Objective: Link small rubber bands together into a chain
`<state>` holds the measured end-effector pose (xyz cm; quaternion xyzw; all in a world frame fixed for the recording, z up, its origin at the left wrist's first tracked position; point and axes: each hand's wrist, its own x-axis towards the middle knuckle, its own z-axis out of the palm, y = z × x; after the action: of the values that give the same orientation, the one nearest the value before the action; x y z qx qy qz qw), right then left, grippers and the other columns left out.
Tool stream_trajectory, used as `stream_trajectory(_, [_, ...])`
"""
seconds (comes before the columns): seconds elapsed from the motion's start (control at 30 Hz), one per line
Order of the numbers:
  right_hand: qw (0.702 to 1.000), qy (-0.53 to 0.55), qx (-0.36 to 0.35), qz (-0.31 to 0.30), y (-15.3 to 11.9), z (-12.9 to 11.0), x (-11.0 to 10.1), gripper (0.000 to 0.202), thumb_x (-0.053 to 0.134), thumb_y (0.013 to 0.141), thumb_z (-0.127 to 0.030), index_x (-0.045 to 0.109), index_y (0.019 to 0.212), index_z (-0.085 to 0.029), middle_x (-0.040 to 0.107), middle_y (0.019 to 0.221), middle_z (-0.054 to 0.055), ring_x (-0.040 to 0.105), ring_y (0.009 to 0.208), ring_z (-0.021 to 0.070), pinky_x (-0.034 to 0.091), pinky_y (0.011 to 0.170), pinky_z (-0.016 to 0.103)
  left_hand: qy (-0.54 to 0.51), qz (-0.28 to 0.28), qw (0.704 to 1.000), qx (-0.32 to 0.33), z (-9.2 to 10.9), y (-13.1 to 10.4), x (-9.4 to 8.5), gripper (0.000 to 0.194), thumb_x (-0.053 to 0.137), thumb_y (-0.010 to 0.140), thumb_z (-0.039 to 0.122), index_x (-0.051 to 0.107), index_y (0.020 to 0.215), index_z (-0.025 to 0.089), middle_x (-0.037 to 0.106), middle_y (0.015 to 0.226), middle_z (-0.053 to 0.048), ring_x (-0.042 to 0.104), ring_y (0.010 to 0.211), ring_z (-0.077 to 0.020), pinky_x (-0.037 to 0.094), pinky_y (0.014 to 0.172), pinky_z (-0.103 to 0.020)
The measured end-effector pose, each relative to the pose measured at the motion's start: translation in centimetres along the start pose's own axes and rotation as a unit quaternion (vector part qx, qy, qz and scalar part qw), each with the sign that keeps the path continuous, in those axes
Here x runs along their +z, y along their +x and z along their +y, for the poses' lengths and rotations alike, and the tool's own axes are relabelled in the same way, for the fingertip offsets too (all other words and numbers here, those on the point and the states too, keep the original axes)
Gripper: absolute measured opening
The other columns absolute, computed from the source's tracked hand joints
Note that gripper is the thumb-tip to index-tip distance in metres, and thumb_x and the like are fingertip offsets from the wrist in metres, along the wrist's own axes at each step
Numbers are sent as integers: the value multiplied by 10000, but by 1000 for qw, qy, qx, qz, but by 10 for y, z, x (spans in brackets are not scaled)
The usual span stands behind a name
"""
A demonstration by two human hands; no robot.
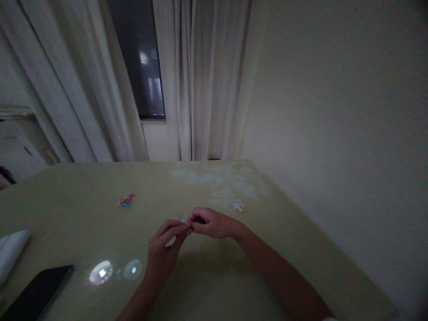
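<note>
Near the middle of the table, my left hand (164,247) and my right hand (212,223) meet at the fingertips. Both pinch a small, pale, partly clear item (184,219), mostly covered by the fingers and too small to name. Beyond my right hand lies a small whitish piece (239,207) on the table. Farther off to the left sits a little heap of brightly coloured small pieces (125,201), in pink, orange, green and blue.
The pale green table (150,183) has a white floral pattern at its back right. A dark flat device (38,290) and a white object (12,250) lie at the left. Curtains and a dark window stand behind, and a wall borders the right side.
</note>
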<state>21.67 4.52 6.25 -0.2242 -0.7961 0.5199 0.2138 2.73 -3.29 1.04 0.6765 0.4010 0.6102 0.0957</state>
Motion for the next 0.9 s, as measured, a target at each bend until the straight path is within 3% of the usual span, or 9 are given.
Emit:
stream_trajectory(0.2, [993, -72, -30, 87, -4, -14, -5, 234, 770, 902, -397, 759, 907, -164, 581, 772, -19, 483, 650, 107, 375, 598, 223, -21, 27, 994, -100, -2, -6, 3, 117, 720, 920, 258, 796, 1009, 262, 802, 929, -22, 756, 807, -154, 609, 739, -228])
stream_trajectory(0.33, [962, -204, -86, 162, -2, -16, 10, 241, 880, 816, -379, 784, 906, -178, 600, 846, -3, 549, 706, 116, 413, 650, 230, -82, 65, 973, -204, 0, -6, 5, 161, 771, 861, 346, 807, 974, 236, 833, 912, -38, 793, 797, -192, 652, 754, -271])
stream_trajectory(0.5, [921, -325, -96, 194, 0, -7, 28, 130, 784, 919, -311, 805, 994, -207, 648, 908, 20, 630, 791, 141, 465, 741, 243, -137, 111, 937, -301, 7, 0, 6, 290, 843, 763, 431, 814, 921, 190, 839, 875, -65, 798, 757, -234, 681, 719, -330])
stream_trajectory(0.6, [915, -327, -102, 215, 1, -5, 32, 120, 744, 935, -287, 799, 1005, -207, 657, 916, 22, 635, 782, 138, 472, 720, 238, -166, 115, 922, -329, 9, 1, 7, 351, 868, 728, 460, 802, 913, 169, 835, 857, -74, 792, 744, -240, 684, 708, -341])
stream_trajectory(0.9, [921, -269, -100, 264, 3, -7, 31, 78, 763, 801, -155, 709, 845, -189, 583, 840, -14, 560, 712, 120, 438, 649, 226, -244, 72, 901, -352, 3, -2, 11, 355, 870, 754, 438, 790, 959, 160, 825, 917, -90, 776, 847, -228, 654, 776, -306])
